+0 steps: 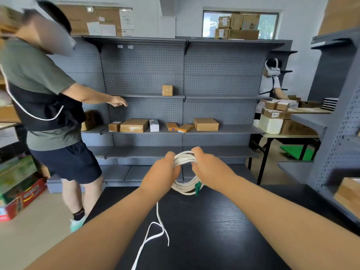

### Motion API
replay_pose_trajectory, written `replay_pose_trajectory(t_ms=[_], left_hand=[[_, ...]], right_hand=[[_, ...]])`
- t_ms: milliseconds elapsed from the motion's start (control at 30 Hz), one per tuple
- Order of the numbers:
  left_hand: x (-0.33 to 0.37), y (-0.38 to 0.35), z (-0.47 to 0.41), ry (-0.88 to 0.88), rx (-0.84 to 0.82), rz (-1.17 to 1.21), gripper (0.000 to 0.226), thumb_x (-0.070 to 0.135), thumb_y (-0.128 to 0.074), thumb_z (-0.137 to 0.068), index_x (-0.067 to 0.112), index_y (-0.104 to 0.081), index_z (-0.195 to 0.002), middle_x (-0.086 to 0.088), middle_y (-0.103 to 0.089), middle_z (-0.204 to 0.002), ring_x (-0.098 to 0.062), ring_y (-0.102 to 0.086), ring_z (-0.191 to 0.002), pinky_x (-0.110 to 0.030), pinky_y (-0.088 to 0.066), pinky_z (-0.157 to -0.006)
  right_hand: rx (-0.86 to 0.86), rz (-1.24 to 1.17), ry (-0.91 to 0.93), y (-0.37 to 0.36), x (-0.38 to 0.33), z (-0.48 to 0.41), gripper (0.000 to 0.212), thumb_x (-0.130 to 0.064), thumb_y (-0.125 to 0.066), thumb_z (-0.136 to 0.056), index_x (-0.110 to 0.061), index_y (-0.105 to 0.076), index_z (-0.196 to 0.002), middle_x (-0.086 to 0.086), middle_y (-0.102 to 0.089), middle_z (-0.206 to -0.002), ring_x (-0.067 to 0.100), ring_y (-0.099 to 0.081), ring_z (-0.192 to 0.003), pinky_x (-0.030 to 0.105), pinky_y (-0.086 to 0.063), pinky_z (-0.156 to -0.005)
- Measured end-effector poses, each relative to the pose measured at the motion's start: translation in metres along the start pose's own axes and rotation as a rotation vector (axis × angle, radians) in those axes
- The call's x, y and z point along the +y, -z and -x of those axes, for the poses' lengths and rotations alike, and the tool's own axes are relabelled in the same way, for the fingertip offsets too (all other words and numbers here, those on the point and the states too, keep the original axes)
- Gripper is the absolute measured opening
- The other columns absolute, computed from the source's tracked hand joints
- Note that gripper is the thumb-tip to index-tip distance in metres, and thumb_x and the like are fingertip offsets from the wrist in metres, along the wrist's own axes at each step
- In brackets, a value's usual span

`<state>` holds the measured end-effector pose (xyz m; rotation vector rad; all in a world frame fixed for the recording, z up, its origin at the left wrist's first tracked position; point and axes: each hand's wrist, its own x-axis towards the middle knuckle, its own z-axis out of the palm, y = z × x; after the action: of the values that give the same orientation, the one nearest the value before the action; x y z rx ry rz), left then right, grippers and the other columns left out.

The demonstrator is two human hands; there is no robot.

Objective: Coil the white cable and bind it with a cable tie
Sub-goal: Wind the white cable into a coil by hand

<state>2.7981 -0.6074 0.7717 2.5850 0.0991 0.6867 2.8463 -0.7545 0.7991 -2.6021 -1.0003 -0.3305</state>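
White cable [185,172] sits coiled at frame centre, gripped at its top by your left hand [162,173] and right hand [209,168]; loosen either and loops spring apart, uncoiled tail [155,232] snagging below.

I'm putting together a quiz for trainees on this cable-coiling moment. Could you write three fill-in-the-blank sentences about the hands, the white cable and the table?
1. The left hand and the right hand both grip the coiled white cable above a ____ wood-grain table.
2. The small plastic connector at the coil's lower right is ____.
3. The cable's loose tail drops from the left hand onto the ____.
Missing words: black; green; table.
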Motion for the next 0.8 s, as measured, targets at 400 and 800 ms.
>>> replay_pose_trajectory(t_ms=[400, 800], left_hand=[[-0.004, -0.003, 0.009, 0.212, -0.015, 0.572, 0.017, 0.032, -0.049, -0.093, 0.022, -0.056, -0.081, 0.007, -0.065, -0.066, 0.007, -0.054, -0.052, -0.021, -0.038, -0.052], [0.003, -0.007, 0.008, 0.309, 0.048, 0.703, 0.022, 0.032, -0.046, -0.093, 0.018, -0.054, -0.078, -0.005, -0.066, -0.075, -0.004, -0.051, -0.049, -0.023, -0.036, -0.05]], right_hand=[[0.094, -0.256, -0.155, 0.0, -0.006, -0.004, 0.018, -0.022, -0.038, -0.097, -0.009, -0.043, -0.107, 0.012, -0.06, -0.09, 0.03, -0.057, -0.079, 0.039, -0.044, -0.065], [0.286, -0.516, -0.27, -0.011, -0.012, -0.004, 0.011, -0.021, -0.037, -0.096, -0.011, -0.042, -0.095, 0.013, -0.06, -0.089, 0.03, -0.059, -0.081, 0.044, -0.049, -0.07]])
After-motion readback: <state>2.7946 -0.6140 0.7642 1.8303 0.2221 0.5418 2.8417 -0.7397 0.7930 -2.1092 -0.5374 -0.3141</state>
